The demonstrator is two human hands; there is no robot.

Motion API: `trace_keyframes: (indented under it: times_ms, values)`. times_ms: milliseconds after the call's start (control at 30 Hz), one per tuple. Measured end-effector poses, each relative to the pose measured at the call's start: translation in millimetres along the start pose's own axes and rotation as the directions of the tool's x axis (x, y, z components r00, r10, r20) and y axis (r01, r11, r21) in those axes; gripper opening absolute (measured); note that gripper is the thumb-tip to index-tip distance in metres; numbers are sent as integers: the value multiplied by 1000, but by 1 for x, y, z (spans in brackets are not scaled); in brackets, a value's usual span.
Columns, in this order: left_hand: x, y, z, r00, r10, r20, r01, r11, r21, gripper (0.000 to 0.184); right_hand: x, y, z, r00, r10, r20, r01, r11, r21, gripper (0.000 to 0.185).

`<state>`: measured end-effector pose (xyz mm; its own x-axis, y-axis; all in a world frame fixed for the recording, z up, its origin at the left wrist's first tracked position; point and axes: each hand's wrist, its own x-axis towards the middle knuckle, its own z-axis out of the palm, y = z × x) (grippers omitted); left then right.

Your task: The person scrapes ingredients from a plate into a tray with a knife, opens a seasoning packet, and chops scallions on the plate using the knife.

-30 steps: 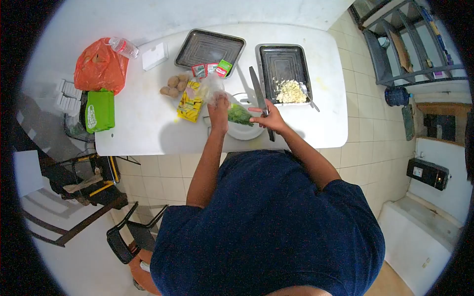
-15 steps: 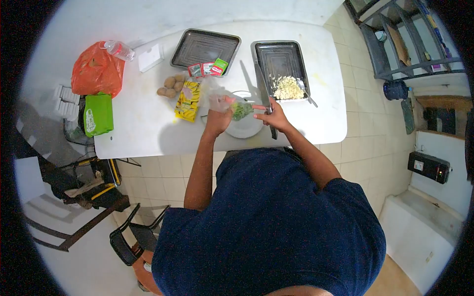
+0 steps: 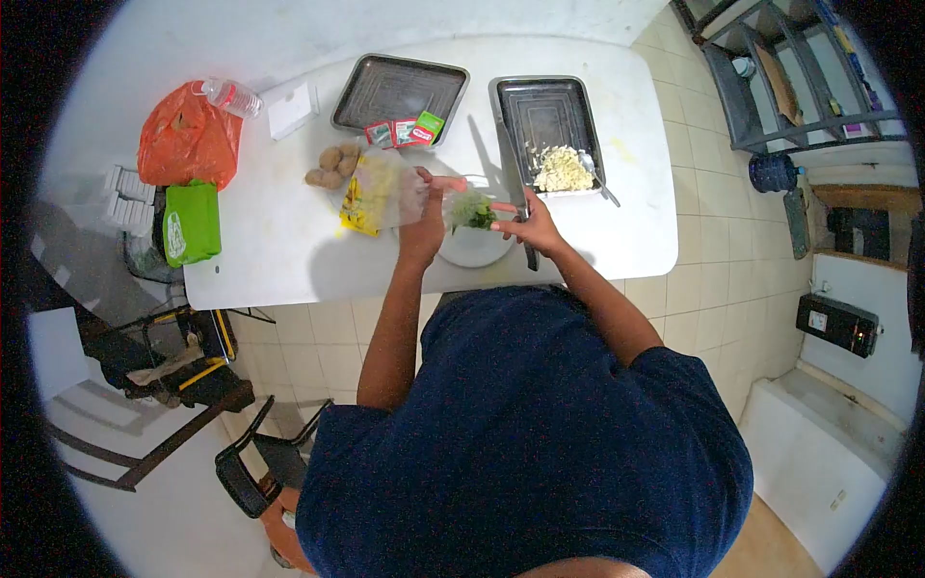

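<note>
A clear plastic bag (image 3: 397, 197) is gripped in my left hand (image 3: 422, 229) and spreads leftward over the yellow packet (image 3: 364, 204). Green leafy herbs (image 3: 472, 210) lie between my two hands, above a white plate (image 3: 479, 252); part of them looks wrapped in clear plastic. My right hand (image 3: 536, 229) is closed round a long knife (image 3: 512, 162), blade pointing away from me, while its fingertips reach to the herbs. Just beyond, chopped pale pieces (image 3: 563, 170) sit in a dark tray (image 3: 542, 108) with a spoon (image 3: 604, 183).
Another dark tray (image 3: 400, 91) stands at the back, with small red and green packets (image 3: 405, 131) at its front edge. Brown round potatoes (image 3: 333, 164) lie left of the bag. Farther left are an orange bag (image 3: 190, 135), a bottle (image 3: 233, 98) and a green bag (image 3: 193, 223).
The plastic bag has shifted left and opened out over the yellow packet. The herbs show darker green near my right fingertips. My left hand has turned slightly.
</note>
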<state>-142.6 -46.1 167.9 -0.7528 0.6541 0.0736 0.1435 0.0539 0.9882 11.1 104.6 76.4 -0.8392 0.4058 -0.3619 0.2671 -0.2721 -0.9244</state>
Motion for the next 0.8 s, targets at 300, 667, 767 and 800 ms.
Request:
trace_keyframes:
  times_ms: [300, 667, 767, 800]
  values:
    - [18, 22, -11, 979, -145, -144, 95, 947, -307, 16, 11, 22, -6, 991, -127, 38, 125, 991, 55, 87]
    - [57, -91, -80, 777, -564, -281, 538, 826, -171, 53, -6, 24, -29, 997, 2, -75, -10, 994, -107, 76]
    - [55, -136, -93, 848, -473, -240, 524, 819, 236, 65, -11, 35, -33, 994, 11, -113, -24, 994, -111, 66]
    - [55, -137, -94, 889, -414, -194, 458, 814, 359, 69, -10, 40, -34, 992, 19, -125, -32, 994, -108, 61]
